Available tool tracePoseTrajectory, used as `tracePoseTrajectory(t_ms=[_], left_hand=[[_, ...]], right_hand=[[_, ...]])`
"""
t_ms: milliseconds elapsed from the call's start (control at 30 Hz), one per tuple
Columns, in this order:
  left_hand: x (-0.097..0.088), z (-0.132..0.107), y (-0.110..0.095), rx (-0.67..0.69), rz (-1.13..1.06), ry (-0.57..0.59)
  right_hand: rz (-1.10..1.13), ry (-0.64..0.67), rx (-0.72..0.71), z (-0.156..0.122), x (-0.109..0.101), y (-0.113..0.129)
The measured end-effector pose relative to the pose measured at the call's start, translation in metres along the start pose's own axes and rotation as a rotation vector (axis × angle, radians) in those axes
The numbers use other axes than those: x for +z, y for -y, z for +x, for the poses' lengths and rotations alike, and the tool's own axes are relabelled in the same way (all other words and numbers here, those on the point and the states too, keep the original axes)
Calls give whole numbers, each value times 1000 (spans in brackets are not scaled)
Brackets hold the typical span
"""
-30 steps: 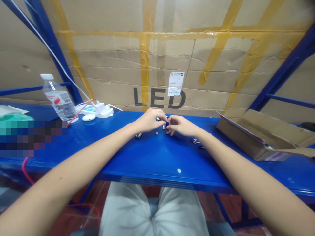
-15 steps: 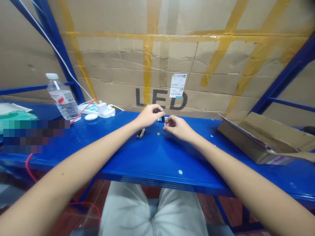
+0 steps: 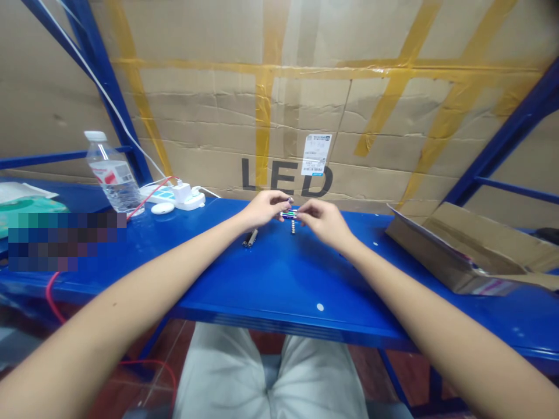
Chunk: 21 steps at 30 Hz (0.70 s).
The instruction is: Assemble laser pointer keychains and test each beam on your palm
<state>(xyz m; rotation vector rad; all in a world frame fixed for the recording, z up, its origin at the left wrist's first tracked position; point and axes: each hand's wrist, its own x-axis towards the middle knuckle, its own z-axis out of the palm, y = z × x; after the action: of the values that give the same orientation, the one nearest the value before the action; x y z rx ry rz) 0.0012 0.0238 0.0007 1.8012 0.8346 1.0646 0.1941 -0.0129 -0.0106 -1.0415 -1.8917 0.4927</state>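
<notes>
your left hand (image 3: 264, 209) and right hand (image 3: 325, 224) pinch a small part (image 3: 288, 215) between their fingertips, at 12 o'clock on the tabletop (image 3: 279, 273); a metal piece (image 3: 293, 228) stands just toward 6 o'clock.

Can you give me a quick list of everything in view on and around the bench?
workbench: one, blue, across the view
LED carton: one, tan with yellow tape, behind the bench
water bottle: one, clear, red label, back left
power strip: one, white and teal, right of the bottle
charger: one, white, on the power strip
round puck: one, white, in front of the power strip
open cardboard box: one, brown, right end
small metal cylinders: two, silver, left of the hands
small metal piece: one, silver, below the hands
small striped part: one, dark and green, between the hands
left hand: one, fingertips beside the small striped part
right hand: one, fingertips at the small striped part
</notes>
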Motion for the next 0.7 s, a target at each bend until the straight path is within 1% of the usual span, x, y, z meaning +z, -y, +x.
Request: tracePoseTrajectory(t_ms=[67,133,267,333,467,533,600,700], left_hand=[[2,0,1,30,111,22],[5,-2,1,77,207,35],[11,-6,-1,165,277,30],[12,-7,-2,177,269,29],[14,-10,-3,187,255,80],[15,-12,-3,238,322,74],[16,-15,-3,302,437,61],[18,-17,-5,335,596,76]], right_hand=[[105,-91,24,4,-9,-2],[162,-118,20,5,-14,-2],[124,-69,-7,5,-15,-4],[78,-45,-27,5,-15,-6],[40,5,-57,4,-16,-10],[33,20,-58,4,-17,-11],[21,36,-48,4,-18,-10],[-24,79,-36,4,-20,-8]])
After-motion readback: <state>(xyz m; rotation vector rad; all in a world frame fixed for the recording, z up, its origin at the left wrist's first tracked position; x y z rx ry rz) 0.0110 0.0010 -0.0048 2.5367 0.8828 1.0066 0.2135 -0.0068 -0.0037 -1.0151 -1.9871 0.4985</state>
